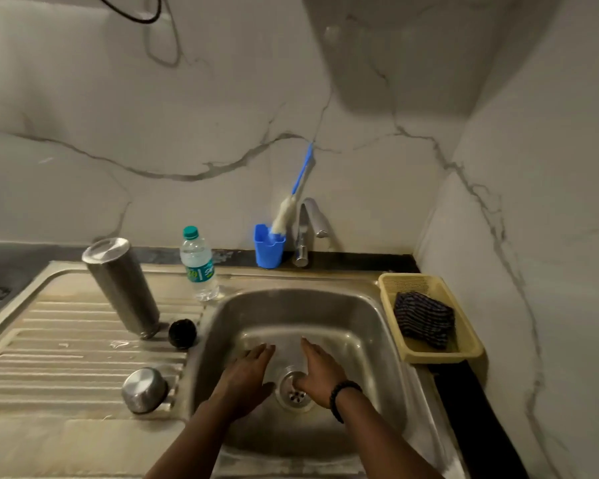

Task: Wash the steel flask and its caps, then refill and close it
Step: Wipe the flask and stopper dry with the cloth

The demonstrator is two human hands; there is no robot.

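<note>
Both hands are down in the steel sink [370, 307], flat and empty, left hand [248, 373] and right hand [320, 369] either side of the drain [293, 388]. The steel flask [121, 285] stands upside down on the ribbed drainboard [49, 344], with a black cap [182, 334] right beside its mouth and a steel cap [144, 389] closer to the camera. A plastic water bottle [198, 266] stands behind the sink's left corner. A blue cup [268, 247] with a bottle brush [289, 209] sits next to the tap [308, 229], and a yellow basket [464, 344] on the right holds a dark striped cloth [424, 323].

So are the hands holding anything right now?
Nothing. The left hand and right hand hang open and empty over the sink; the steel flask stands untouched.
</note>
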